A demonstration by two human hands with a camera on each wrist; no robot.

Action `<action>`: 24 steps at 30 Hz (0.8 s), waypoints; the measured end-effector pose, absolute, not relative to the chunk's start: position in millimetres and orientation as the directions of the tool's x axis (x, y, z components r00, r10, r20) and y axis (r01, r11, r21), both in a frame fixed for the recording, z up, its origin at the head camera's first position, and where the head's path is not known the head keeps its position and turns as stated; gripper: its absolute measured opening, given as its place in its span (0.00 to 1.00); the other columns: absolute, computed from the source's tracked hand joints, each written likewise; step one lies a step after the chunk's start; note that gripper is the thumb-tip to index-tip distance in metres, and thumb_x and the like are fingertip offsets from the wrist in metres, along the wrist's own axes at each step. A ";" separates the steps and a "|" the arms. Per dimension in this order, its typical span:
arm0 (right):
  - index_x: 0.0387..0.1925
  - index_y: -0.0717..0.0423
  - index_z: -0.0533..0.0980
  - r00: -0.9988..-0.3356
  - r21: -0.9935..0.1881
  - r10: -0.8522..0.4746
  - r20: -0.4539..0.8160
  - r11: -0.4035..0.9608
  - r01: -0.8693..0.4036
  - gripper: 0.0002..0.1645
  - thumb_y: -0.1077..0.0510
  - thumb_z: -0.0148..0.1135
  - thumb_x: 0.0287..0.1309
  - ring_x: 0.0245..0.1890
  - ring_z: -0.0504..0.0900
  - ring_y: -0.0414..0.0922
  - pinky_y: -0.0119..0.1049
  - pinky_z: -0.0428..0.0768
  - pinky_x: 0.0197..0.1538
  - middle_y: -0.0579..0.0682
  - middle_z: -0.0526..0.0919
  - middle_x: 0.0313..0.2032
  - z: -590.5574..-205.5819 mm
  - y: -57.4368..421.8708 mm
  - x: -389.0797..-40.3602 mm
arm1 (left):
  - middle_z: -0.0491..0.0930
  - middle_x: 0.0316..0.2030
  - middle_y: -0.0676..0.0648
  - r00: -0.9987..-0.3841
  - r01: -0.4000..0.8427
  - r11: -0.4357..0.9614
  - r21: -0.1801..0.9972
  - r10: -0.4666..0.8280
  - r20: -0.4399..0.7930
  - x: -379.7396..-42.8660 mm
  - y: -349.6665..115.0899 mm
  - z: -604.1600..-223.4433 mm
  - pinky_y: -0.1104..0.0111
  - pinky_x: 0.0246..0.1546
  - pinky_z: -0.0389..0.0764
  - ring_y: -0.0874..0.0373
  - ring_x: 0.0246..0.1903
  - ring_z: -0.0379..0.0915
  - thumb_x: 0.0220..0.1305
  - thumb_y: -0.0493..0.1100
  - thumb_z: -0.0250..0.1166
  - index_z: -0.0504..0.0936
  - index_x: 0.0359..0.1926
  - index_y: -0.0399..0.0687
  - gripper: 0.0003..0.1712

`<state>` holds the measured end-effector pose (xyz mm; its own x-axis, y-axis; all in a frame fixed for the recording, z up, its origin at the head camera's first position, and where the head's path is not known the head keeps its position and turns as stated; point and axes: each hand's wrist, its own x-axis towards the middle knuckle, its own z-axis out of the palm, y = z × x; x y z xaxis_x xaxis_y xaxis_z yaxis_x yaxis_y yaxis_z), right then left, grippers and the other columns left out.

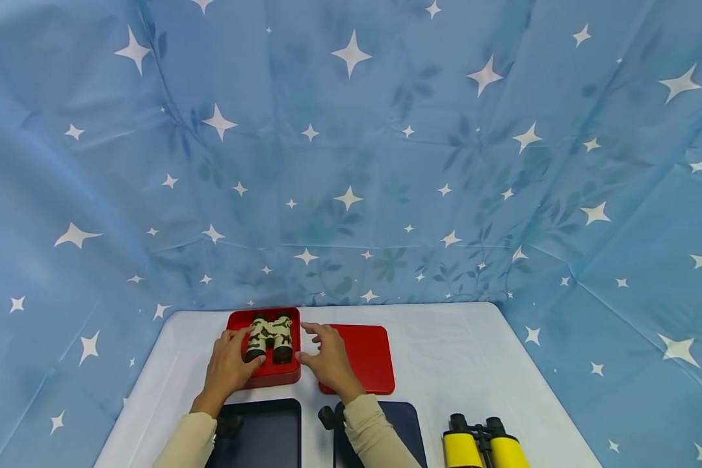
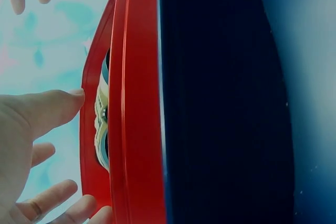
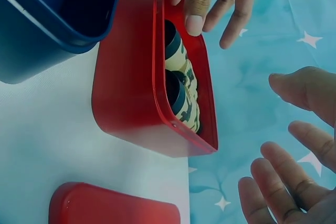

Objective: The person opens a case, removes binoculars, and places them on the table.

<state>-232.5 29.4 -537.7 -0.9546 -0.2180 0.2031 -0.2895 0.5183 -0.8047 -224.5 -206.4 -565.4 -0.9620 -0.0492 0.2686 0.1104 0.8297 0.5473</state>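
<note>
Camouflage binoculars lie inside an open red box at the back left of the table. My left hand is at the box's left side, its fingertips over the rim near the binoculars. Just off the right side hovers my right hand, fingers spread and holding nothing. In the right wrist view, the right hand is apart from the box, while the binoculars sit within its walls. The left wrist view has the left thumb by the red rim; whether it touches is unclear.
A red lid lies flat right of the box. Closer to me are a dark blue open box and a dark blue lid, partly behind my right sleeve. Yellow binoculars stand at the front right. A starry blue curtain hangs behind.
</note>
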 end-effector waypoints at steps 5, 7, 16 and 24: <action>0.66 0.40 0.72 -0.949 -0.807 -0.237 0.209 0.507 -0.304 0.37 0.55 0.73 0.55 0.51 0.77 0.47 0.41 0.81 0.51 0.50 0.78 0.57 -539.3 24.1 -235.8 | 0.71 0.56 0.35 -0.963 0.136 0.827 0.545 -0.019 0.268 -228.2 -211.3 -565.0 0.41 0.50 0.76 0.38 0.53 0.68 0.52 0.48 0.77 0.71 0.68 0.50 0.43; 0.66 0.38 0.72 -0.949 -0.810 -0.241 0.204 0.503 -0.302 0.37 0.55 0.73 0.55 0.51 0.77 0.48 0.42 0.81 0.51 0.49 0.78 0.57 -539.3 21.2 -237.1 | 0.71 0.56 0.36 -0.963 0.150 0.827 0.542 -0.002 0.269 -230.2 -212.4 -565.6 0.42 0.51 0.76 0.38 0.53 0.68 0.53 0.48 0.77 0.70 0.69 0.50 0.43; 0.66 0.37 0.72 -0.949 -0.792 -0.261 0.175 0.535 -0.293 0.38 0.55 0.75 0.54 0.50 0.78 0.49 0.32 0.80 0.44 0.46 0.78 0.54 -540.5 8.9 -247.8 | 0.72 0.54 0.37 -0.965 0.160 0.827 0.539 0.017 0.261 -240.7 -212.4 -568.4 0.44 0.53 0.76 0.41 0.50 0.72 0.52 0.48 0.78 0.70 0.69 0.48 0.44; 0.66 0.40 0.72 -0.931 -0.762 -0.306 0.198 0.549 -0.342 0.38 0.55 0.75 0.53 0.49 0.80 0.51 0.32 0.80 0.44 0.48 0.77 0.52 -543.2 2.9 -257.8 | 0.73 0.54 0.35 -0.965 0.163 0.823 0.545 0.017 0.262 -250.6 -210.2 -566.8 0.42 0.56 0.73 0.39 0.52 0.72 0.51 0.46 0.78 0.73 0.67 0.45 0.42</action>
<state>-257.8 2.9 -543.2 -0.9314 -0.3056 0.1980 -0.3423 0.5493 -0.7623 -250.6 -210.2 -566.8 -0.9648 0.0172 0.2624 0.1629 0.8225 0.5449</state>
